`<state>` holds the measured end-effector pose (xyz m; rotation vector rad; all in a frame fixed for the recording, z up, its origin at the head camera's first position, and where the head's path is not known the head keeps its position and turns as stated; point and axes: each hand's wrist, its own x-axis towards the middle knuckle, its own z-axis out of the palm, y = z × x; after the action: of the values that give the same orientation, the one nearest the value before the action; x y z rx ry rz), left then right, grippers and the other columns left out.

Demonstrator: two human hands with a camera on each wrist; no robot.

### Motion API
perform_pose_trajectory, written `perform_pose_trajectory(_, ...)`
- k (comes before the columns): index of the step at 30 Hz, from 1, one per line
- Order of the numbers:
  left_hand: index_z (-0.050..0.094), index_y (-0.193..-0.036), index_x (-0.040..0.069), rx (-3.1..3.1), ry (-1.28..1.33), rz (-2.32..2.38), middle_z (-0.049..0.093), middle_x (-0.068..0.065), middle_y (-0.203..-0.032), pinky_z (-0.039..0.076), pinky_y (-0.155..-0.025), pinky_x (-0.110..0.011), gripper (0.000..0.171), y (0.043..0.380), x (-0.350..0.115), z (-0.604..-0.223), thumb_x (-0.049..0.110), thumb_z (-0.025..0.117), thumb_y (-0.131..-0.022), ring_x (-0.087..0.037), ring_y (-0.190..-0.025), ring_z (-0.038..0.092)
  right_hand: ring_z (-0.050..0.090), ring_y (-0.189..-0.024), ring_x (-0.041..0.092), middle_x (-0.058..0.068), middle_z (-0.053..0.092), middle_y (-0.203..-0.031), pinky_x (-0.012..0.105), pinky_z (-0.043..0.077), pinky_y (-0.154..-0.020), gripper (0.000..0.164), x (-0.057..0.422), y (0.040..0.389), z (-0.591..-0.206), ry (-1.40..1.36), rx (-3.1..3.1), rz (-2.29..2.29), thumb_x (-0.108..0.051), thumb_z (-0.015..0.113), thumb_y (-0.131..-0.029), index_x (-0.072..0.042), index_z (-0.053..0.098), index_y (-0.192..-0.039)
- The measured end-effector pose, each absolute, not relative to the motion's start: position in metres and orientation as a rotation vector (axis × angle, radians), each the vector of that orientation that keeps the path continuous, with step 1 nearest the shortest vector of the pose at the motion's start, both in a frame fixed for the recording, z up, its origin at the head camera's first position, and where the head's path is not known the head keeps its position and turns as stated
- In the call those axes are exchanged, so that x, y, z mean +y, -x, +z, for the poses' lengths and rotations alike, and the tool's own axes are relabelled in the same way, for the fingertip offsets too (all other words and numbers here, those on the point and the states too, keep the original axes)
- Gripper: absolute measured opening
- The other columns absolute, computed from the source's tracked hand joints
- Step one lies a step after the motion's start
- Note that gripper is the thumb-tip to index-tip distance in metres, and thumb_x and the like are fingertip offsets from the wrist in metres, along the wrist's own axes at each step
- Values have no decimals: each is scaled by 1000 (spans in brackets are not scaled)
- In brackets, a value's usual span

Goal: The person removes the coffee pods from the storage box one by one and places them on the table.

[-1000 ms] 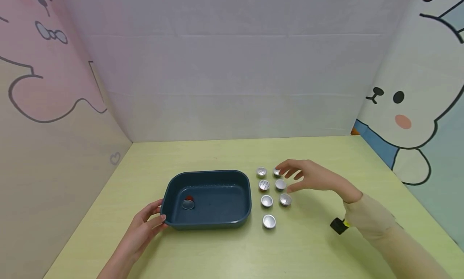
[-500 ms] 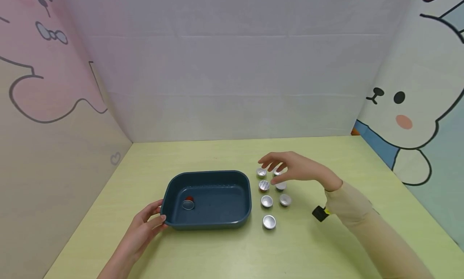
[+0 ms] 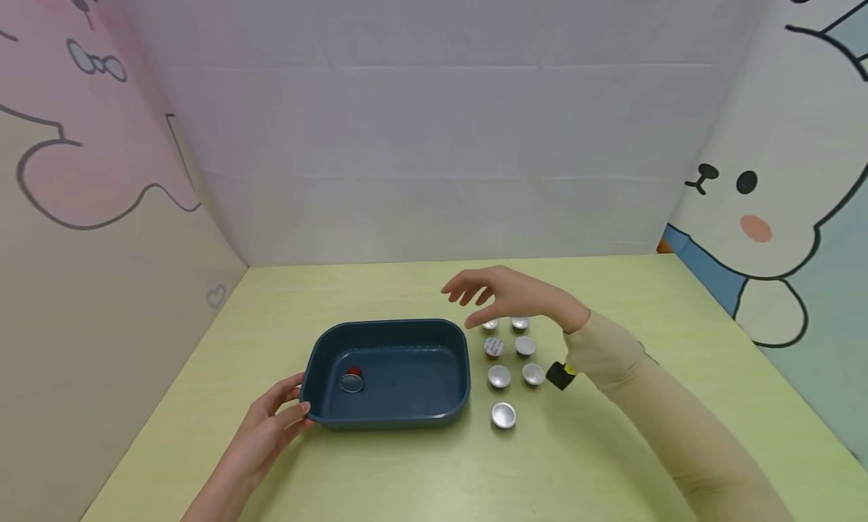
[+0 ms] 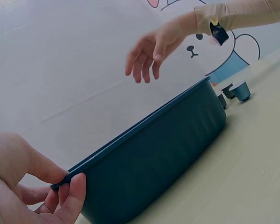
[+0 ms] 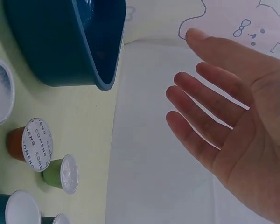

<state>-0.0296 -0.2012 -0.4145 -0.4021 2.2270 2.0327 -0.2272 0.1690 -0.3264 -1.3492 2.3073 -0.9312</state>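
Note:
My left hand pinches the left rim of a dark teal plastic basin, thumb on top and fingers below, as the left wrist view shows closely. Inside lies a small capsule with a reddish body. My right hand hangs in the air above the basin's back right corner, fingers spread and nothing in them. Right of the basin, coffee capsules stand lid up in two columns; one with printed lid has a brown body, another is a green capsule.
The front capsule stands by itself nearest me. Another capsule sits in the outer column. The pale yellow-green table meets a white back wall. Cartoon panels flank both sides. A black device is strapped to the right wrist.
My right hand has swept left and upward from over the capsules toward the basin's back right corner, empty throughout. The left hand and basin stay in place.

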Motion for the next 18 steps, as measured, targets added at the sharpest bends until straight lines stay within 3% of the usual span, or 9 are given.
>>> perform_pose_trajectory(11,31,-151,0,2223,399,2036,44,-4,-116,55,-81,-18,58,30,-202,-415,3,53,-97,-9,-88,62,63,-114,16,-2,64,-126,45,52,-100,53,123,235,-324,1431,2249,-873,-21,76,-87,-25,57,-136)
perform_pose_trajectory(18,31,-151,0,2217,409,2034,43,-4,-117,55,-81,-18,58,30,-202,-413,3,53,-97,-9,-88,61,63,-114,14,6,64,-130,41,53,-99,53,96,237,-326,1492,2189,-823,-24,76,-87,-22,56,-137)
